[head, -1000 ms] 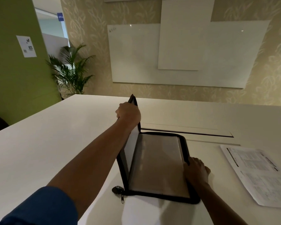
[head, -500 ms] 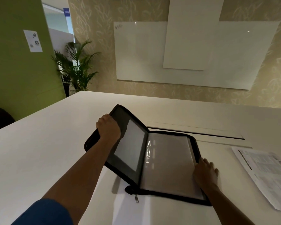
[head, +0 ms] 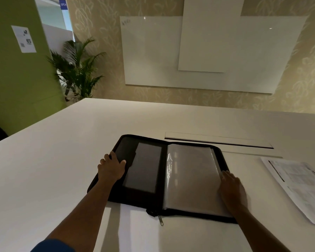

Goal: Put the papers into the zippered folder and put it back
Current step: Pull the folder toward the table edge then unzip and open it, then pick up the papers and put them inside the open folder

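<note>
A black zippered folder (head: 145, 171) lies open and flat on the white table (head: 53, 160), with clear plastic sleeves (head: 191, 177) on its right half. My left hand (head: 111, 168) grips the outer edge of the left cover, thumb on the inside. My right hand (head: 231, 186) rests flat on the right edge of the sleeves, fingers spread. A stack of printed papers (head: 300, 186) lies on the table to the right of the folder, apart from it. The zipper pull (head: 160, 221) hangs at the near end of the spine.
A long cable slot (head: 218, 141) is set into the table just behind the folder. Whiteboards (head: 207, 51) hang on the far wall. A potted palm (head: 78, 70) stands beyond the table's far left corner, next to a green wall.
My left hand has swung the left cover from upright down to the left until it lies flat on the table. My right hand stayed on the folder's right edge.
</note>
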